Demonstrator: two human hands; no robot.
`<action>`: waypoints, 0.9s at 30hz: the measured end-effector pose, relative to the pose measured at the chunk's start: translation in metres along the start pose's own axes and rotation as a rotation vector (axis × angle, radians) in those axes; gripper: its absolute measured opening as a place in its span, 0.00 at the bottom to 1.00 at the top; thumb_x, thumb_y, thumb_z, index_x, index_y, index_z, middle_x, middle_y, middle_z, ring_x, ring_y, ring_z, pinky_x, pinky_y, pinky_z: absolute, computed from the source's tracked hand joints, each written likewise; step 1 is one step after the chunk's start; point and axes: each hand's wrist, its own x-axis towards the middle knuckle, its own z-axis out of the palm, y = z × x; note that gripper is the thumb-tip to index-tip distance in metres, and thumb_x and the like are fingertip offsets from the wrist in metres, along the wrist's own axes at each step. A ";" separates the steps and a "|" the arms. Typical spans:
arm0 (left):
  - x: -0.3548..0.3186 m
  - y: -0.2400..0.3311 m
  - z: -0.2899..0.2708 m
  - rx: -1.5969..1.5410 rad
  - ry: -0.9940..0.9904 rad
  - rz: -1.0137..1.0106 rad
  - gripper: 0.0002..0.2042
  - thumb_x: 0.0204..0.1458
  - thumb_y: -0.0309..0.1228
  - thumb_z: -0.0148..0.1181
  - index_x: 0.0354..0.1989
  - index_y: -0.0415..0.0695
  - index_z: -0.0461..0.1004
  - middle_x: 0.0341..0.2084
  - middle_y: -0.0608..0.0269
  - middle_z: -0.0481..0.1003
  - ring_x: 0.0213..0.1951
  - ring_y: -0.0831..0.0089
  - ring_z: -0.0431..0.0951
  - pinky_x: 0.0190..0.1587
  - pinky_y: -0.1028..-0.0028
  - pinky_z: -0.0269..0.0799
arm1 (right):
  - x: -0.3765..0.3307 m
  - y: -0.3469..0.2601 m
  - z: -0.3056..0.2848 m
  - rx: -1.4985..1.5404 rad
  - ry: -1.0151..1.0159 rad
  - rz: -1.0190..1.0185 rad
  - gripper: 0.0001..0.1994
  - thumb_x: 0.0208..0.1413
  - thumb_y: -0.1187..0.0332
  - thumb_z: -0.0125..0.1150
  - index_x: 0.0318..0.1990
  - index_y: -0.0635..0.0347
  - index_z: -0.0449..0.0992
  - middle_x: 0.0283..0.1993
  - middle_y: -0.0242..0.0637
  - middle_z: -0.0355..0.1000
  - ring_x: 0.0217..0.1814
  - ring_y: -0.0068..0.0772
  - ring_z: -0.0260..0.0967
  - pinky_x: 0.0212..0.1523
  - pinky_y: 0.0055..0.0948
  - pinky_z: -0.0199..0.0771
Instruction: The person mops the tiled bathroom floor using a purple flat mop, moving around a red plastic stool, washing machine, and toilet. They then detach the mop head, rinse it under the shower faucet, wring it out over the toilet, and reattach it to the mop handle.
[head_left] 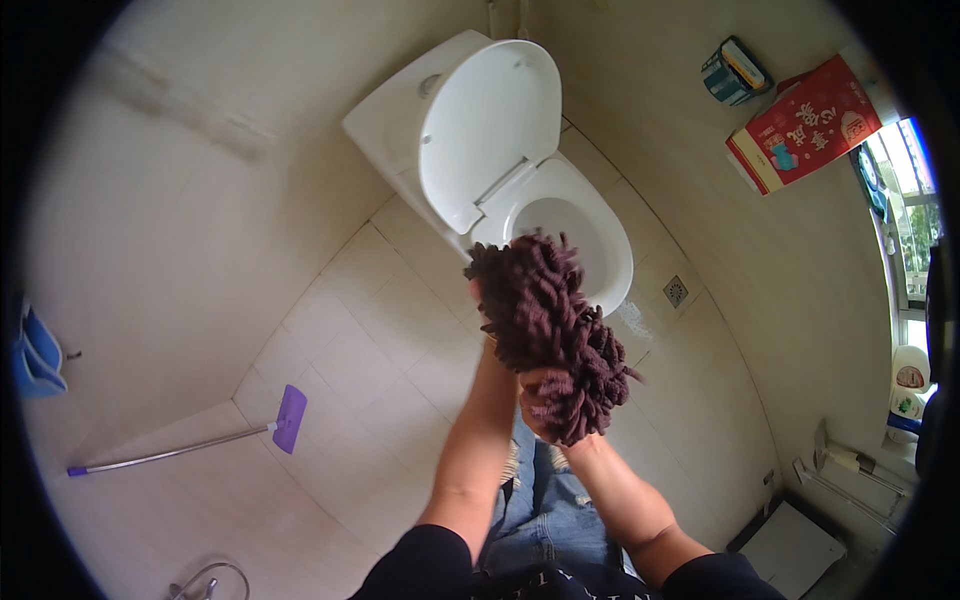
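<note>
Both my hands hold up a shaggy dark maroon chenille cloth [545, 320], bunched with its thick strands hanging loose. My left hand [479, 293] grips the upper part, its fingers mostly hidden behind the strands. Lower down, the fingers of my right hand [543, 393] are closed round the bunch. Beyond the cloth stands a white toilet [610, 235] with its lid [492, 130] raised. From this view the cloth covers the near-left part of the toilet's rim.
A purple floor squeegee [290, 420] leans at the left. A floor drain [676, 291] lies right of the toilet. A red box [805, 128] and a dark green pack [735, 72] are at the upper right. Bottles [908, 385] stand by the window. A white-topped item [790, 550] is lower right.
</note>
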 end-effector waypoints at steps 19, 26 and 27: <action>0.157 -0.126 -0.153 2.199 0.898 -0.489 0.27 0.31 0.39 0.62 0.38 0.34 0.64 0.34 0.45 0.69 0.37 0.54 0.71 0.41 0.64 0.67 | 0.039 -0.294 0.008 -2.333 1.395 0.121 0.38 0.25 0.46 0.62 0.45 0.62 0.62 0.37 0.45 0.70 0.40 0.42 0.68 0.40 0.31 0.66; 0.179 -0.104 -0.109 2.262 0.749 -0.895 0.45 0.37 0.57 0.53 0.52 0.30 0.45 0.38 0.42 0.67 0.39 0.55 0.71 0.43 0.68 0.66 | 0.030 -0.281 0.052 -1.836 0.933 -0.153 0.36 0.33 0.57 0.62 0.51 0.64 0.53 0.42 0.44 0.65 0.43 0.37 0.65 0.45 0.30 0.65; 0.174 -0.073 -0.125 1.905 0.656 -0.841 0.46 0.37 0.58 0.51 0.54 0.31 0.42 0.45 0.42 0.61 0.47 0.58 0.62 0.49 0.67 0.58 | 0.030 -0.267 0.068 -1.544 0.846 -0.009 0.31 0.36 0.59 0.61 0.48 0.64 0.57 0.42 0.44 0.65 0.43 0.36 0.65 0.45 0.31 0.65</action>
